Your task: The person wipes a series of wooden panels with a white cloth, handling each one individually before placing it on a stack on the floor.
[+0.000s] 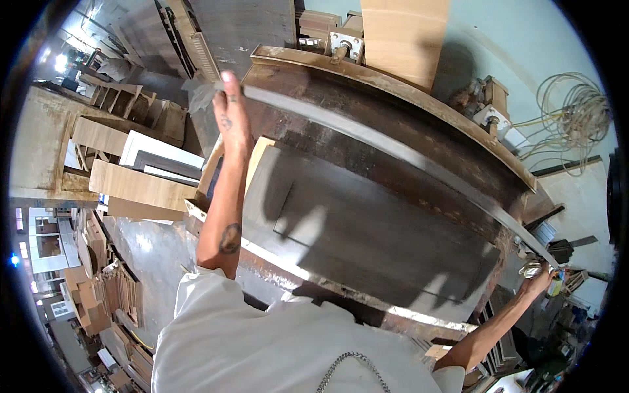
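The left hand (230, 108), in the upper middle of the frame, had its grip closed on one end of a long grey strip (393, 147). The right hand (538, 278), at the lower right, held the other end. The strip ran diagonally above a dark panel (354, 229) lying on the rusty bench (393, 88).

A white short-sleeved shirt (262, 340), a silver neck chain (350, 367), and dark tattoos (229, 239) on the left forearm.

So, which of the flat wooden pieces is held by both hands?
The long thin grey strip: the left hand and right hand grip its ends. The wide grey panel lies beneath, untouched.
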Demonstrator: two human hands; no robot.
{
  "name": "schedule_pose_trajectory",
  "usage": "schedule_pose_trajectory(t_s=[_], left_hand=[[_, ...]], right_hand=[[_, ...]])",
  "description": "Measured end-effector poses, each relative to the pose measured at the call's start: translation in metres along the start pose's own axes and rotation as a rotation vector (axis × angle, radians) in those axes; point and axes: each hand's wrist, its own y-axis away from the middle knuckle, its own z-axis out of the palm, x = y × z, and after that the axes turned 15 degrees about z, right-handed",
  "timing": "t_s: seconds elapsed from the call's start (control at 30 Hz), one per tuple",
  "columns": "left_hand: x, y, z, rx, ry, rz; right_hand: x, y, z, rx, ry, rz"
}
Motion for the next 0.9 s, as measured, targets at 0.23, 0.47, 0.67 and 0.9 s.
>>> schedule_pose_trajectory(t_s=[0.23,0.47,0.67,0.9], left_hand=[[0.06,0.0,-0.076,-0.256,0.156,0.434],[-0.082,0.039,-0.101,-0.467,-0.482,0.094],[-0.143,0.054,-0.109,-0.643,-0.434,-0.013],[-0.195,0.067,-0.134,-0.719,-0.543,-0.112]], right_hand=[[-0.079,0.034,-0.066,0.027,0.149,0.127],[0.022,-0.042,-0.022,-0.062,0.972,-0.005],[0.088,-0.035,-0.015,-0.226,0.74,0.119],[0.097,0.255,0.25,-0.675,0.652,0.182]])
